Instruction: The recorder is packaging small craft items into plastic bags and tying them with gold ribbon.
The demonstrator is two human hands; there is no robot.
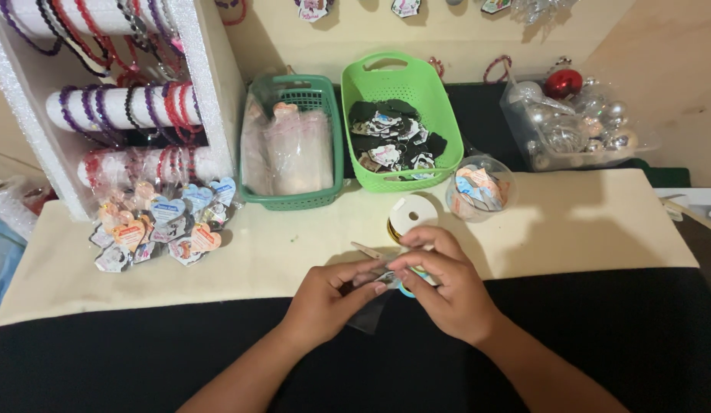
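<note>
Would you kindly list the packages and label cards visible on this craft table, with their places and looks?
Clear plastic sleeves: upright in the dark green basket.
Black-backed cards: piled in the lime basket.
Heart-shaped tags: bagged, pastel, left by the bracelet rack.
Round clear tub: holds pale cards.
Small clear bag: beneath the left hand and right hand.

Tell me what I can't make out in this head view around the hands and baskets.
- Small item pinched between left hand and right hand: fingers cover it, too small to identify.
- Clear plastic sleeve: partly under the left hand.
- Scissors-like tool: only a tip shows, blurred.
- White ribbon spool: lower edge behind the right hand.
- Dark green plastic basket: contents blurred by clear bags.
- Top bracelet roll: cut by the frame edge.
</note>
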